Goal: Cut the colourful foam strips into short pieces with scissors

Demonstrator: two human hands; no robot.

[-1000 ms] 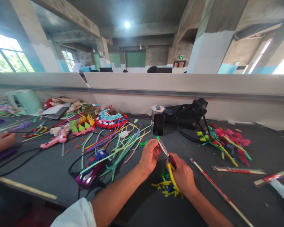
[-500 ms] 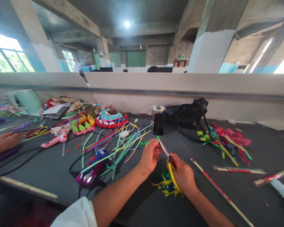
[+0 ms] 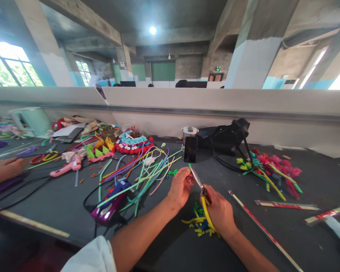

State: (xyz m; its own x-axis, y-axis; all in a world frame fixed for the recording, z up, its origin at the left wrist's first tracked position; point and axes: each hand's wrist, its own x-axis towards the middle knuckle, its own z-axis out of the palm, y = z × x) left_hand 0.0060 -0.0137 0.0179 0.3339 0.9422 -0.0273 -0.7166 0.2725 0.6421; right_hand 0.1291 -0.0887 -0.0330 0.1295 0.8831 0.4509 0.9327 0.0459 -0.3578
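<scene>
My right hand is closed around a pair of scissors, whose silver blades point up and to the left. A yellow fuzzy-looking strip hangs down beside that hand; where its upper end goes is hidden. My left hand is closed in a pinch at the blade tips, on a small green piece that barely shows above the fingers. Below the hands lies a pile of short yellow, green and blue cut pieces on the dark table.
A phone leans against a lidded cup. Pipe cleaners and a purple hot glue gun lie left, a pink glue gun beyond. At right are a black bag, colourful flowers and wrapped sticks. Another person's hand is far left.
Almost nothing differs. Both hands keep their places, with the scissors at the green piece; the whole view has shifted very slightly.
</scene>
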